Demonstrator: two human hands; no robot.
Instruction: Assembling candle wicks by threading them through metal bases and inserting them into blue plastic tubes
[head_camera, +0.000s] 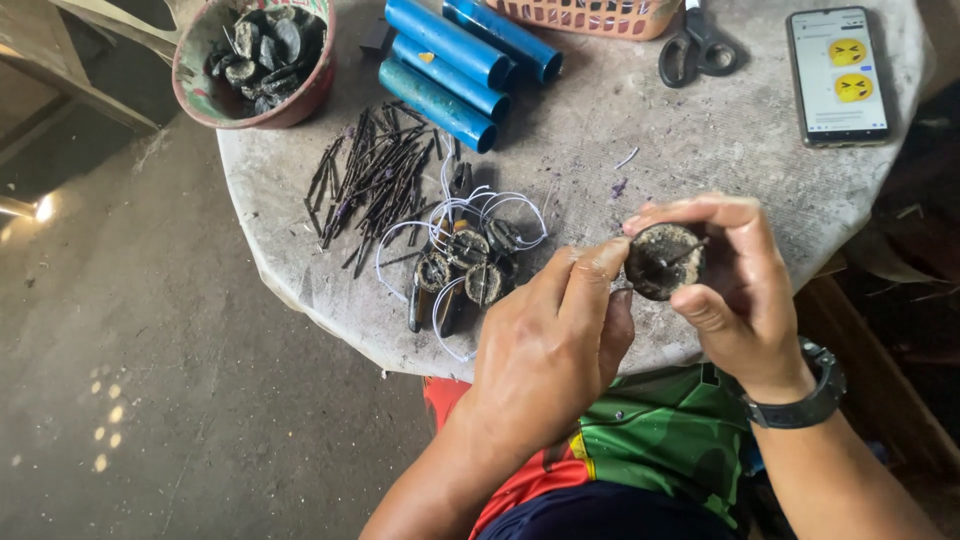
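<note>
My right hand grips a small round dark cup-shaped piece between thumb and fingers, its hollow facing up, with a thin dark stick in it. My left hand touches the piece's left rim with thumb and forefinger. Both hands hover over the near edge of a round grey stone table. Left of my hands lies a cluster of similar dark round pieces tangled with white string.
A pile of thin dark sticks lies mid-table. Three blue tubes lie at the back, beside an orange basket, black scissors and a phone. A red bowl of dark pieces sits at the back left.
</note>
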